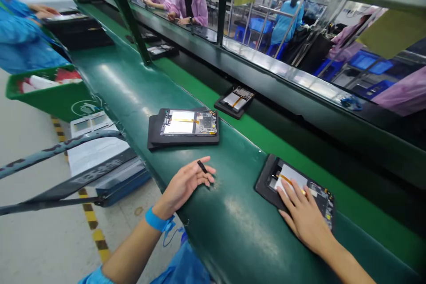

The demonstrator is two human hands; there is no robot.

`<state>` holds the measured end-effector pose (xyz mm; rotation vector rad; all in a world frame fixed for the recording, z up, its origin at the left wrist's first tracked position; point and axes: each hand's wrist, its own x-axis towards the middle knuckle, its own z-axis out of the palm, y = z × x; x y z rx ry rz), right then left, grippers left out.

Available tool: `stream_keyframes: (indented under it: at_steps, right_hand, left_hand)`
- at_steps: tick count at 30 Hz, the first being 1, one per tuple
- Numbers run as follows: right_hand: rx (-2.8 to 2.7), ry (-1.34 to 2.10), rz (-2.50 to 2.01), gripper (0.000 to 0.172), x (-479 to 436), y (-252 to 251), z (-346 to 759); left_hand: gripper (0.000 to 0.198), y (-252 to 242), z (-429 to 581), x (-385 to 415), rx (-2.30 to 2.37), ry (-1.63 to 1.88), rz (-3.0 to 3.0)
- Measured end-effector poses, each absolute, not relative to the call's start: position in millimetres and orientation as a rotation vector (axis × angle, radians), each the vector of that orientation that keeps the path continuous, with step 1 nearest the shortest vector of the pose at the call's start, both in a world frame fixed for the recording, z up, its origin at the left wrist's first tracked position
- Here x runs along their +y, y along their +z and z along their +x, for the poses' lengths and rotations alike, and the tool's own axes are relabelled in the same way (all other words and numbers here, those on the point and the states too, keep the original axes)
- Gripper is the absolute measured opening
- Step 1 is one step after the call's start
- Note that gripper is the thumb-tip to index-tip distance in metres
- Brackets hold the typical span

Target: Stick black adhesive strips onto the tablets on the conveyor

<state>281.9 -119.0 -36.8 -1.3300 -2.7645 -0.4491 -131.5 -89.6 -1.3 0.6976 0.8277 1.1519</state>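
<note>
Surface (246, 213): spread right hand (308, 222) is resting on device (296, 174), pressure risking ribbon (287, 179) damage; left of device, half-open left hand (186, 183), seemingly empty.

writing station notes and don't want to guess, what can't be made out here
Head view: part of the right device, covered by the right hand.
Head view: most of the lower black pad, hidden by the upper black pad.
Head view: rest of the right forearm, cut off by the bottom edge.
Head view: markings on the far device, too small to read.
</note>
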Motion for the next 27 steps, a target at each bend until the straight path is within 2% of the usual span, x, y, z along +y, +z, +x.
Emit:
stream_keyframes:
  at_steps: [7, 9, 11, 13, 14, 18, 22, 27]
  right_hand:
    - [-2.423, -0.492, -1.713, 0.059, -74.4, -28.4, 343.0]
    - [-2.293, -0.295, -1.753, 0.059, -61.5, -20.0, 328.8]
    - [-2.119, 0.089, -1.74, 0.057, -47.8, -13.6, 295.0]
    - [-1.852, 0.613, -1.676, 0.045, -31.4, -10.8, 250.3]
    - [-1.809, 0.725, -1.644, 0.039, -21.3, -10.8, 227.3]
    - [-1.573, 1.015, -1.629, 0.029, 37.2, -12.4, 151.7]
    - [-1.121, 1.236, -1.65, 0.036, 110.9, -1.1, 110.4]
    - [-0.636, 1.355, -1.59, 0.039, 170.4, 18.7, 79.2]
  left_hand:
    - [0.055, -5.1, -147.7, -96.2, 0.998, 1.237, 0.757]
    - [0.059, -3.5, -156.3, -97.6, 1.072, 1.268, 0.783]
    - [0.064, -0.1, -166.8, -97.6, 1.178, 1.32, 0.816]
    - [0.07, 5.1, -178.9, -96.6, 1.294, 1.402, 0.843]
    - [0.073, 8.2, -185.3, -96.1, 1.341, 1.444, 0.85]
    - [0.078, 17.8, -207.6, -101.1, 1.479, 1.535, 0.883]
    - [0.083, 13.0, -215.6, -124.0, 1.57, 1.515, 0.848]
    - [0.084, -14.0, -204.5, -165.5, 1.694, 1.472, 0.76]
